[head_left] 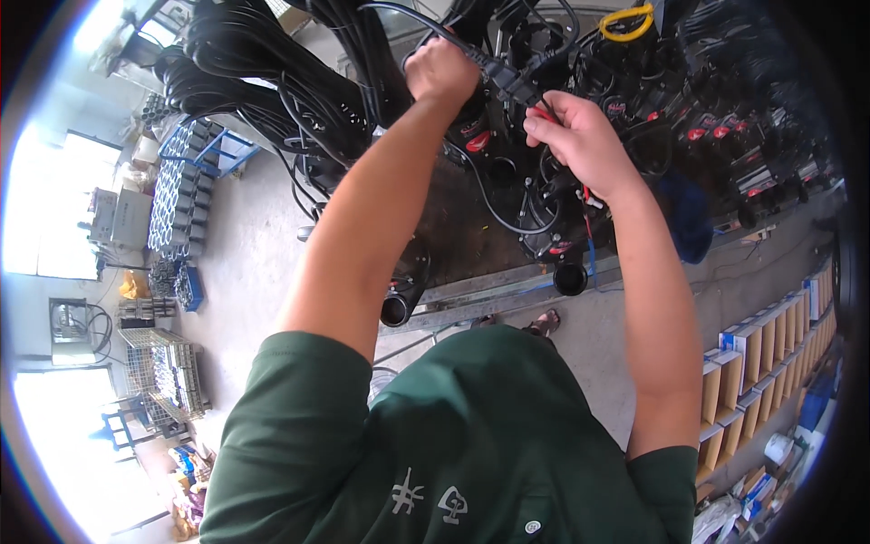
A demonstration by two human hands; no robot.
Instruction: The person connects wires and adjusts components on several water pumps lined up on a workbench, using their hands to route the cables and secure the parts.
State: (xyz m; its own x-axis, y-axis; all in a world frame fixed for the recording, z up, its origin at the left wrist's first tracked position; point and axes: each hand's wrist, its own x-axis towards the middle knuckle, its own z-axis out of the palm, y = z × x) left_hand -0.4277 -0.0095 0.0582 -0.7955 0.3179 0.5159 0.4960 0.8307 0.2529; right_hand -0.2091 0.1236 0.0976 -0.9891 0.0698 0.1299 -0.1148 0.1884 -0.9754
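My left hand (442, 71) is closed in a fist among black cables at the top middle. What its fingers wrap round is hidden. A black cable plug (515, 83) lies between my two hands, its thick cable running up to the left. Close by the plug, my right hand (584, 140) pinches a thin red-and-black lead, whose red part (588, 194) shows again below the wrist. Under both hands stand several black pump-like machines with red labels, one with a round black outlet (570, 278) at the table's near edge.
Big coils of black cable (258, 54) hang at the upper left. More black machines (725, 127) crowd the right, near a yellow loop (626, 23) and a dark blue cloth (686, 218). Cardboard boxes (761, 363) line the floor at right; a rack of grey cylinders (181, 190) stands left.
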